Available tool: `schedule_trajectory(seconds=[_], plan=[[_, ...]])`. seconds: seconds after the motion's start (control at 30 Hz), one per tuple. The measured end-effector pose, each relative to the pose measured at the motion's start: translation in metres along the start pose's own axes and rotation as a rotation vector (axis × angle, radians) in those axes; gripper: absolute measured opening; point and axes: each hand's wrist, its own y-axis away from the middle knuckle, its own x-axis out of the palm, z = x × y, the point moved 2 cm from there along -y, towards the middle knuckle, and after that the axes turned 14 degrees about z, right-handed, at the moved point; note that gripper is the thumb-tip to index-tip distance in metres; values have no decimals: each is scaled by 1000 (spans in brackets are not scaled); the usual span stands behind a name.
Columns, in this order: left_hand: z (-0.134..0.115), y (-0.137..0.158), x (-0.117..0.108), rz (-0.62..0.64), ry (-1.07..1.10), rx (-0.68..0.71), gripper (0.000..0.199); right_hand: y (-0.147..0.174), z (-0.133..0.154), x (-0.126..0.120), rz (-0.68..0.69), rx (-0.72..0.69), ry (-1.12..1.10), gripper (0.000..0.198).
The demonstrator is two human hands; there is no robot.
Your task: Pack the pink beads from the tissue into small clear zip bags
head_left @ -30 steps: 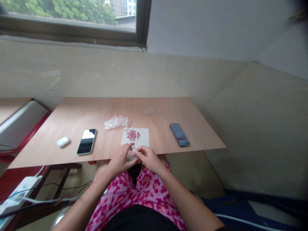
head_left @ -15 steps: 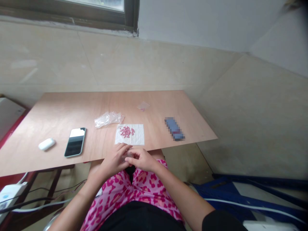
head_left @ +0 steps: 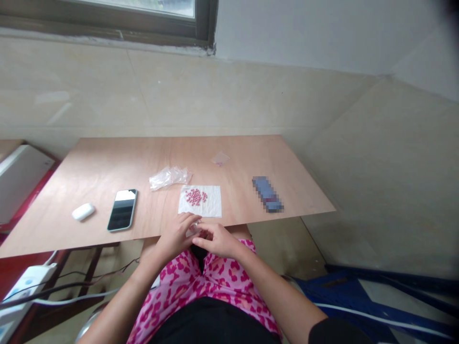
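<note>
Left hand (head_left: 177, 235) and right hand (head_left: 218, 240) pinching a small clear bag (head_left: 194, 230) at table (head_left: 107, 162) edge; risk: slipping, scattering pills (head_left: 195, 196) at twelve o'clock.

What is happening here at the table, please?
A person sits at a wooden table, with both hands together at its near edge. The left hand and right hand pinch something small and clear between the fingertips; what it is cannot be told. Just beyond lies a white sheet with a pile of pink beads. Further off are clear bags, a phone and a white case.
</note>
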Motion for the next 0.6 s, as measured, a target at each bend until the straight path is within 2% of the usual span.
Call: schedule_trajectory(seconds=[0.17, 0.27, 0.33, 0.4, 0.5, 0.6], plan=[[5, 0, 3, -18, 19, -24, 50, 1, -3, -2, -13, -5, 0, 58], [8, 1, -1, -24, 28, -49, 37, 2, -5, -1, 18, 2, 14, 66], [7, 1, -5, -4, 28, -48, 24, 1, -6, 1, 31, 5, 16, 64], [5, 1, -8, 24, 30, -43, 18, 1, -6, 2, 18, -5, 18, 57], [2, 2, -11, 53, 30, -38, 22, 0, -5, 3, -20, -20, 24, 50], [1, 4, -13, 62, 14, -44, 23, 0, -5, 4, -13, -26, 28, 52]])
